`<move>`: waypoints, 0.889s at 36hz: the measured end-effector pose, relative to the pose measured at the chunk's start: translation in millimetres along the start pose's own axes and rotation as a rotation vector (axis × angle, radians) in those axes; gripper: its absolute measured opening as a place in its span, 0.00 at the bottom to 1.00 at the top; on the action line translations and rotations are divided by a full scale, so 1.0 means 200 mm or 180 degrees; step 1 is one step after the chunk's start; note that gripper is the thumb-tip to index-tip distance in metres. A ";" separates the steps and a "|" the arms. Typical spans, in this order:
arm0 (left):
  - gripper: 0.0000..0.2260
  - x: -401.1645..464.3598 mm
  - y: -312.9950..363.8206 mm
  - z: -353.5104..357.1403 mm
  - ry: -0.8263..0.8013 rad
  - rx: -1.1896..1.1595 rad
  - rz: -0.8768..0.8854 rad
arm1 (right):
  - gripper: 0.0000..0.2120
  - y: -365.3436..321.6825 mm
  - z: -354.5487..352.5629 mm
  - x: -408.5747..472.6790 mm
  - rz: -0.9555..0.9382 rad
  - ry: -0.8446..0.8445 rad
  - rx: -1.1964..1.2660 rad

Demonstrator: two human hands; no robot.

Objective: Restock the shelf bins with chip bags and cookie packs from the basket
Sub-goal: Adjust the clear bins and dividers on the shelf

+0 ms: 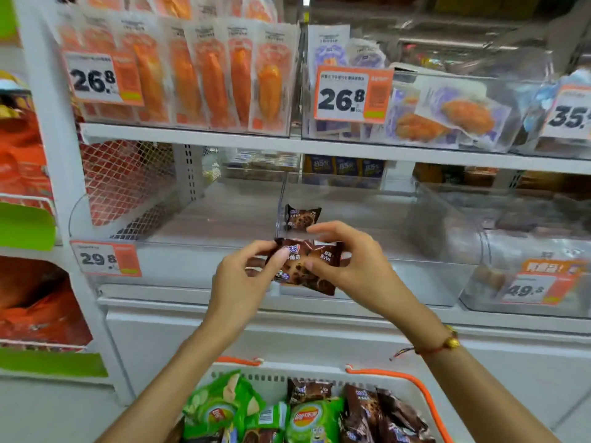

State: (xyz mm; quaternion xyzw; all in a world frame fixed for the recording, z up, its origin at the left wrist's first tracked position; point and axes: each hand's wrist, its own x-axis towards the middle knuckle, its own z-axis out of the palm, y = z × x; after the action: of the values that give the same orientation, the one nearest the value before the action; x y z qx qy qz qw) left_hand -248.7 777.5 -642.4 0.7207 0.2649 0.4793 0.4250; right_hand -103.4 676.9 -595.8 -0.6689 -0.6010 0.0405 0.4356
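Both of my hands are up at the middle of the frame, sharing one brown cookie pack (305,266). My left hand (238,287) pinches its left edge between thumb and curled fingers, and my right hand (347,263) pinches the right side, thumb low on the front, forefinger arched over the top seam. The pack sits tilted just in front of the lip of the clear shelf bin (367,251) at mid-frame, not yet inside it. One cookie pack already in the bin (300,216) stands upright just behind, at the bin's left wall.

I judge this pack light, a crinkly film wrapper with a brittle cookie inside, so I hold by the sealed edges and corners and don't squeeze the middle. The film looks glossy and probably slick, so a pinch on the crimped seam should grip better than flat fingers on the face. Too hard a grip could crack the cookie; too loose, and it could slide out.

Down at the bottom of the frame the white basket (319,375) with orange handles holds more brown packs on the right and green chip bags (220,407) on the left. Those bags look puffy with air, soft and easily crushed; I'd take them by the top seam.
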 end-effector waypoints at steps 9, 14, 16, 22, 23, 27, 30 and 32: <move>0.04 0.37 0.03 -0.04 -0.0315 0.0286 0.0221 | 0.14 0.01 -0.11 0.36 0.0496 -0.0730 0.0356; 0.05 0.52 -0.09 -0.04 -0.0184 0.0857 0.0056 | 0.14 0.17 -0.12 0.55 0.0931 -0.0530 0.0407; 0.08 0.56 -0.13 -0.02 -0.0303 0.1032 -0.0025 | 0.17 0.22 -0.12 0.63 0.1082 -0.0367 0.0296; 0.17 0.57 -0.16 0.00 -0.0776 0.0967 -0.0066 | 0.20 0.40 -0.06 0.84 0.1258 -0.0261 -0.0009; 0.17 0.57 -0.16 0.01 -0.0798 0.0988 -0.0045 | 0.20 0.43 -0.04 0.87 0.1224 -0.0340 -0.0181; 0.17 0.55 -0.16 0.01 -0.0753 0.1211 -0.0018 | 0.19 0.56 0.12 0.97 0.1013 -0.0704 -0.0920; 0.17 0.56 -0.16 0.01 -0.0726 0.1232 -0.0046 | 0.19 0.65 0.23 1.02 0.0862 -0.0915 -0.1195; 0.16 0.56 -0.16 0.01 -0.0725 0.1148 -0.0086 | 0.19 0.71 0.26 1.03 0.0804 -0.0899 -0.1340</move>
State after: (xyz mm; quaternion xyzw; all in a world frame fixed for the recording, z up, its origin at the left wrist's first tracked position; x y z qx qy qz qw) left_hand -201.6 882.5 -618.6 0.8311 0.3062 0.3338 0.3227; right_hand 31.5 891.9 -621.7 -0.8020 -0.5628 0.0615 0.1906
